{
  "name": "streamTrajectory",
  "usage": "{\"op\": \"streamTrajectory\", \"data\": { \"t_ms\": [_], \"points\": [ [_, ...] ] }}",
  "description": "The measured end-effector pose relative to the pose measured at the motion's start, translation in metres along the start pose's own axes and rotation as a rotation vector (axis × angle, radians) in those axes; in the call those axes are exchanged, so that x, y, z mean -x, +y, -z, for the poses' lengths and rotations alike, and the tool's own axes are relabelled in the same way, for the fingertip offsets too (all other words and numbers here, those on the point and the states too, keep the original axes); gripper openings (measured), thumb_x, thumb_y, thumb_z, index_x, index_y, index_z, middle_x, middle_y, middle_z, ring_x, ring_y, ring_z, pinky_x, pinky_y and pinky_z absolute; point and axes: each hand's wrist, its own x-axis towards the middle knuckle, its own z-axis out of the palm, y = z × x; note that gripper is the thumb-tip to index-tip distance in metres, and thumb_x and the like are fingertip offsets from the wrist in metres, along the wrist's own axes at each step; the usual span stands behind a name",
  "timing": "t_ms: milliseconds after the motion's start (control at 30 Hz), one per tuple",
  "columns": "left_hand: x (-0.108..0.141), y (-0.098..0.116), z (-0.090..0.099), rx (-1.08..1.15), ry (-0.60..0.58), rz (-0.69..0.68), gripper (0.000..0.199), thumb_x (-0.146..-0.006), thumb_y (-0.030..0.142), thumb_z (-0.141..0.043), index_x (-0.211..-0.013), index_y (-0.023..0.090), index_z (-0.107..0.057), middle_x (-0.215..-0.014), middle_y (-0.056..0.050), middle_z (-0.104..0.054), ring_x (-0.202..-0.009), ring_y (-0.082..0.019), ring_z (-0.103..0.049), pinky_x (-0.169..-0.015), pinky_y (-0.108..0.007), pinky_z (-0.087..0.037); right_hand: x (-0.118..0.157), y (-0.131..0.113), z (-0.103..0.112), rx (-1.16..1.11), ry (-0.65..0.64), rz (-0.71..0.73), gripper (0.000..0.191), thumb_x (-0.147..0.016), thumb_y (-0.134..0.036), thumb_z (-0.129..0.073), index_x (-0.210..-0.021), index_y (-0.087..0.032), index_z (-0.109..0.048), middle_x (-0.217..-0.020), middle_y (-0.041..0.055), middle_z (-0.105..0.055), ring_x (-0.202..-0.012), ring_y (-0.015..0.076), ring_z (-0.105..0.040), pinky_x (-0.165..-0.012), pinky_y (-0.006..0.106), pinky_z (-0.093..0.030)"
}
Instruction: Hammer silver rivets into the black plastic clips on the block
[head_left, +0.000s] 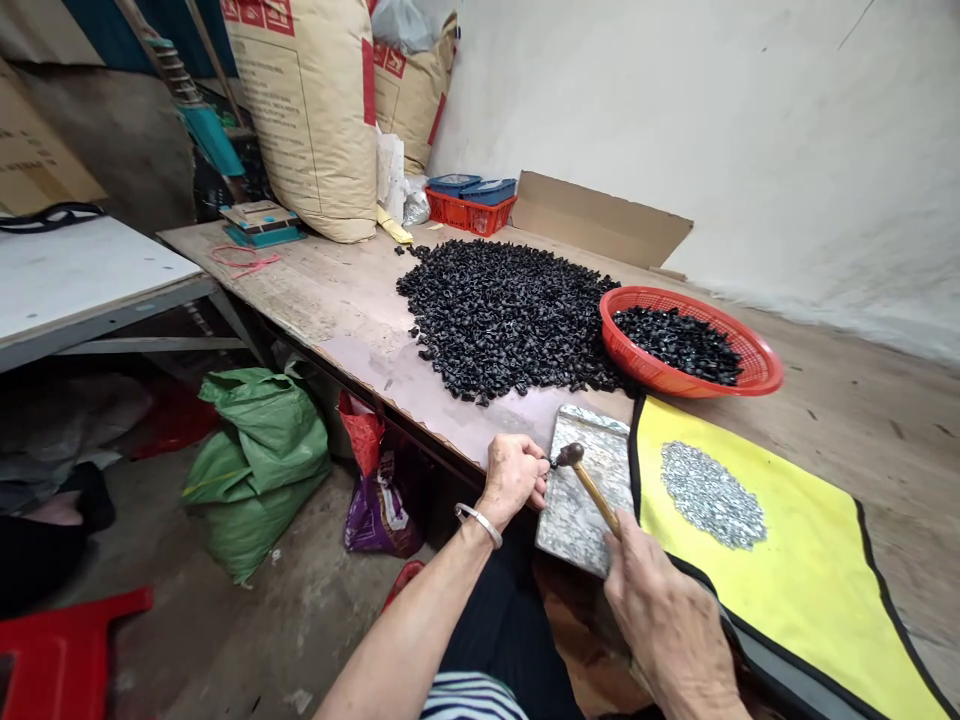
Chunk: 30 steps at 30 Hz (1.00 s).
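My left hand [516, 474], with a bracelet at the wrist, pinches a small black part [553, 463] at the left edge of a worn metal plate [581, 510]. In my right hand [664, 610] is the wooden handle of a small hammer [592, 492], its head over the plate right beside the black part. Beyond the plate lies a large pile of black parts [510, 310]. A red basket [761, 365] to its right holds more of them. Small silvery metal pieces [712, 495] are spread on a yellow cloth [817, 570] with black edging.
Large sacks [307, 120], a red crate [469, 212] with blue lids and a cardboard strip [600, 220] stand at the back. A green bag [259, 460] and a purple bag [382, 510] are left of the table edge. A red stool [67, 650] is lower left.
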Motion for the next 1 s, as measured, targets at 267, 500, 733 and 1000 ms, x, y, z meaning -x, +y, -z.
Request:
{"op": "streamTrajectory", "data": {
  "t_ms": [267, 500, 733, 1000],
  "points": [
    [0.000, 0.001, 0.000, 0.001, 0.006, 0.013, 0.013, -0.064, 0.002, -0.049, -0.060, 0.014, -0.049, -0.032, 0.005, -0.046, -0.022, -0.011, -0.042, -0.028, -0.020, -0.035, 0.001, 0.003, 0.004, -0.051, 0.146, -0.084, 0.035, -0.083, -0.014, -0.051, -0.117, -0.006, -0.053, -0.088, 0.0109, -0.070, -0.062, 0.0158, -0.065, -0.055, 0.024, -0.049],
    [0.001, 0.001, 0.000, 0.000, 0.010, 0.018, 0.012, -0.064, 0.002, -0.050, -0.061, 0.014, -0.049, -0.032, 0.005, -0.046, -0.023, -0.010, -0.043, -0.028, -0.020, -0.037, 0.004, 0.004, 0.003, -0.023, 0.075, -0.062, 0.032, -0.083, -0.017, -0.051, -0.114, -0.007, -0.055, -0.087, 0.0097, -0.070, -0.057, 0.0158, -0.064, -0.049, 0.025, -0.045],
    [0.000, 0.001, -0.001, -0.017, 0.013, 0.019, 0.012, -0.064, 0.005, -0.054, -0.059, 0.014, -0.048, -0.031, 0.006, -0.046, -0.023, -0.009, -0.042, -0.028, -0.018, -0.037, 0.005, -0.006, -0.002, 0.036, 0.002, -0.024, 0.034, -0.084, -0.014, -0.045, -0.114, -0.004, -0.056, -0.080, 0.0097, -0.071, -0.047, 0.0130, -0.059, -0.041, 0.025, -0.040],
    [0.000, 0.002, -0.002, -0.017, 0.021, 0.024, 0.011, -0.064, 0.004, -0.053, -0.061, 0.013, -0.050, -0.031, 0.006, -0.046, -0.022, -0.010, -0.043, -0.027, -0.017, -0.035, 0.003, -0.004, 0.002, -0.031, 0.150, -0.139, 0.045, -0.082, -0.012, -0.050, -0.126, -0.004, -0.046, -0.097, 0.0155, -0.068, -0.069, 0.0200, -0.066, -0.057, 0.026, -0.048]
  ]
}}
